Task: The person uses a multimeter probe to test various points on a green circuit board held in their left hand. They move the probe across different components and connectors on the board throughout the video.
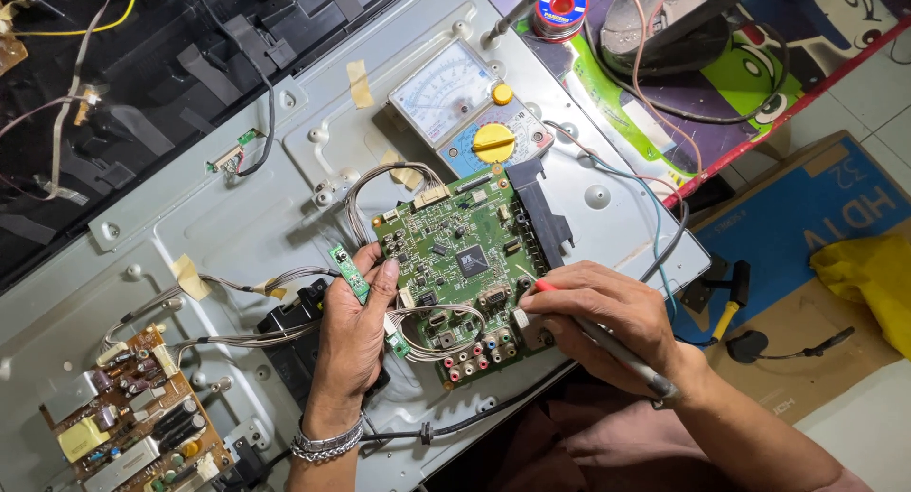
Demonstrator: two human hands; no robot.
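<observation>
Carefully was how I judged this step had to go: the thin red-and-grey metering probe was set on the lower right part of the green rectangular circuit board, which lay at the centre of the frame on the grey sheet-metal back panel of a flat screen. To do it well, I reckoned the tip wanted to rest on a single contact without sliding onto its neighbours, and the board wanted to stay flat.

My right hand was closed around the probe in a pen grip, fingers curled near the red tip, the wrist coming in from the lower right of the frame. My left hand lay palm down at the board's left edge, fingers together and extended, holding nothing that I could see but pressing beside a bundle of grey wires; a silver link bracelet sat at its wrist. An analogue meter with a yellow dial sat just above the board.
</observation>
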